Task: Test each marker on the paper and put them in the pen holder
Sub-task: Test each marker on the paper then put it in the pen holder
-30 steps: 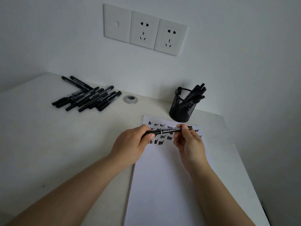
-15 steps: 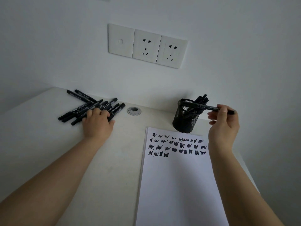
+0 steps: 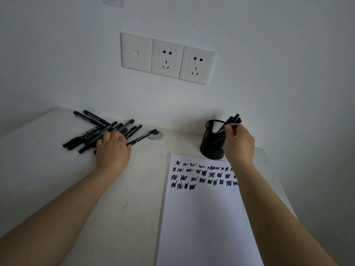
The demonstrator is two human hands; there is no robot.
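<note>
Over the pen holder (image 3: 212, 140), the right hand (image 3: 239, 143) now lowers its pinched marker (image 3: 228, 128) in; the left hand (image 3: 113, 148) has apparently pinched the next marker (image 3: 143, 137).

black mesh pen holder (image 3: 210, 148), black markers (image 3: 96, 131), white paper (image 3: 201, 217)

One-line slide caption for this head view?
Right hand lowers a marker into the pen holder; left hand picks another marker.

Left arm: extended forward-left; left hand (image 3: 113, 148) palm down, fingers curled, thumb and fingers pinching a marker (image 3: 142, 137) | Right arm: extended forward; right hand (image 3: 239, 143) raised, fingertips pinching a second marker (image 3: 222, 129)
</note>
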